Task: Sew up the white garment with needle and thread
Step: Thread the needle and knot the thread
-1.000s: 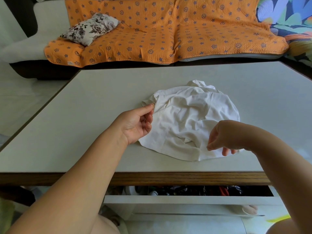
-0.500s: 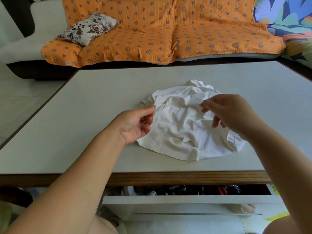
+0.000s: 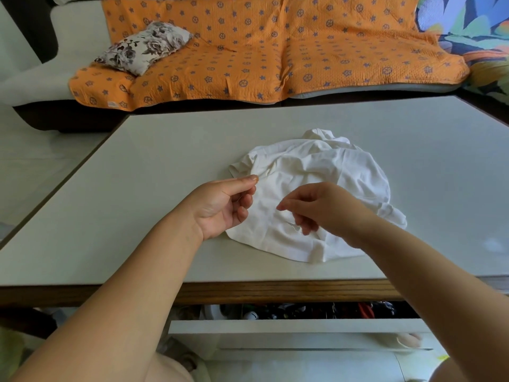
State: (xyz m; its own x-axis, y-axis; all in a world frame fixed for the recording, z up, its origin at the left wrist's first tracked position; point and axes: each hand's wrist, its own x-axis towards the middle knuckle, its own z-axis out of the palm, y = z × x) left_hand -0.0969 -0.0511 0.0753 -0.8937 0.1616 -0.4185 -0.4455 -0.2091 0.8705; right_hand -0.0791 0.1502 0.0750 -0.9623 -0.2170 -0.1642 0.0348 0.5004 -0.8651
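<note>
there's the white garment, crumpled in a loose heap on the pale table, a little right of centre and near your edge. your left hand is at the heap's left side, palm turned towards you, thumb and forefinger tips pressed together right at the cloth's edge, the other fingers curled in below. it's a pinch, but whatever sits in it is too fine to make out (a faint thin line shows across the curled fingers, and i can't say if it's needle or thread). your right hand is over the near middle of the garment, back of the hand up, forefinger and thumb drawn to a point aimed at the left hand, the remaining fingers hanging curled towards the cloth. closed at the tips, yes, but i can't tell whether anything is held there, or whether the hanging fingers touch the fabric. the two hands are near each other and not touching.

under the table's wooden edge a white drawer stands open, with dark clutter in it. behind the table, an orange patterned cover spreads over a sofa, and a floral cushion lies on its left part.
</note>
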